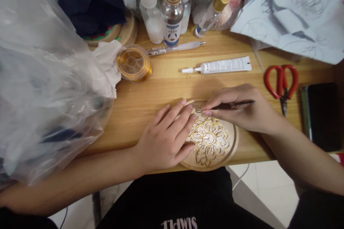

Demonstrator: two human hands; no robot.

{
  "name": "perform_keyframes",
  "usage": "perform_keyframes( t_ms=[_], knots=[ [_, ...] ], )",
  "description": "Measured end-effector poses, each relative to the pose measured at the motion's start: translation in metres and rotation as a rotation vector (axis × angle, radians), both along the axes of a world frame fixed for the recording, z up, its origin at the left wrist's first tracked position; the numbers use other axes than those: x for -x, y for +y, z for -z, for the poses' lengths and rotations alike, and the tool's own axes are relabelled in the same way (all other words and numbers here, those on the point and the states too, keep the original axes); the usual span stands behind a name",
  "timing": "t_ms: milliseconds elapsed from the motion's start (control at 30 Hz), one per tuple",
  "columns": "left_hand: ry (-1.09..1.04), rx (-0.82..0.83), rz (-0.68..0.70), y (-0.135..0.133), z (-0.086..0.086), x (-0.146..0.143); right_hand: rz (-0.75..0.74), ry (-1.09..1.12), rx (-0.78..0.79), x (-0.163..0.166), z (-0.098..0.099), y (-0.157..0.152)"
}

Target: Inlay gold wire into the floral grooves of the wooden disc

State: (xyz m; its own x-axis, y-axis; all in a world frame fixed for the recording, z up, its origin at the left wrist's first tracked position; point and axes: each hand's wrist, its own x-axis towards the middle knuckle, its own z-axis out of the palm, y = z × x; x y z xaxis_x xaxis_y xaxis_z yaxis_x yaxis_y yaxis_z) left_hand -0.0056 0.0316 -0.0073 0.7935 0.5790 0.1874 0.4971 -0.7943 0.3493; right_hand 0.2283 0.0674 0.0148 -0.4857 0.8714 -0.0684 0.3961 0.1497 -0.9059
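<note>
A round wooden plaque [233, 139] lies at the table's front edge, bearing a flower design [211, 139] outlined in raised gold wire. My left hand [169, 136] rests palm down across the plaque's left side, fingers stretched out and slightly apart. Over the plaque's top, my right hand [236, 105] pinches slim dark tweezers [231, 105] between thumb and fingers. Their tips point left to the upper petals, close to my left fingertips. Whether a piece of wire sits in the tips is too small to tell.
Behind the plaque are a spool of gold wire [134, 63], a pen [177, 47] and a white glue tube [225, 66]. Bottles [172, 21] stand farther back. Red-handled scissors [282, 82] and a phone [321, 116] lie right; plastic bags [48, 78] fill the left. Printed sheets [295, 18] lie back right.
</note>
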Motion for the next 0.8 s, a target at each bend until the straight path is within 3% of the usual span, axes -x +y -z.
perform_keyframes(
  t_ms=[400,800],
  knots=[
    [0.003,-0.007,0.006,0.000,0.000,0.000,0.072,-0.050,-0.059,0.006,-0.004,-0.013],
    [0.015,-0.047,-0.005,0.001,0.000,-0.001,0.106,-0.030,-0.008,0.003,-0.001,-0.012]
  ],
)
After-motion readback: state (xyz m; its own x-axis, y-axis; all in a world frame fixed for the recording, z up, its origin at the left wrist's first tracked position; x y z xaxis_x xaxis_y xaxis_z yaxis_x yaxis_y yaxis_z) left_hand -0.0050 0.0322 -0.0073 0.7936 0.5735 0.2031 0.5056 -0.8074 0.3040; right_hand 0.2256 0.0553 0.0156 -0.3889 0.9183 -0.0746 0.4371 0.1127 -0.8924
